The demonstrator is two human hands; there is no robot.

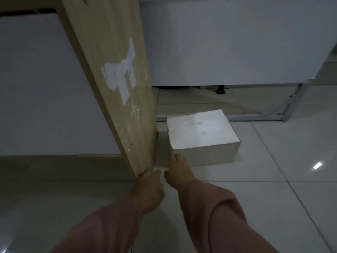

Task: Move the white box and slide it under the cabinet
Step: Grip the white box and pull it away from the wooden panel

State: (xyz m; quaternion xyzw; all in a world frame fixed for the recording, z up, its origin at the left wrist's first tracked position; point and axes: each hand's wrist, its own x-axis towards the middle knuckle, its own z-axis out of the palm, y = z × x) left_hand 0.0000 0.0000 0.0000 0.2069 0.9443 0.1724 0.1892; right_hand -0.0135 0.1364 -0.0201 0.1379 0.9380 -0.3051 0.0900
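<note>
A white rectangular box (201,133) sits on the tiled floor just right of a wooden cabinet side panel (113,70). Behind it a white cabinet (228,48) stands raised, with a dark gap beneath its lower edge. My right hand (176,171) stretches forward, its fingertips touching the box's near left corner; it grips nothing. My left hand (148,189) rests low beside the foot of the wooden panel, fingers loosely spread and empty. Both arms wear pinkish sleeves.
A metal frame rail (255,117) lies on the floor behind the box, and a slanted metal leg (290,101) rises at the right. A black foot (220,90) shows under the cabinet. Glossy tiles (273,189) extend to the right and front.
</note>
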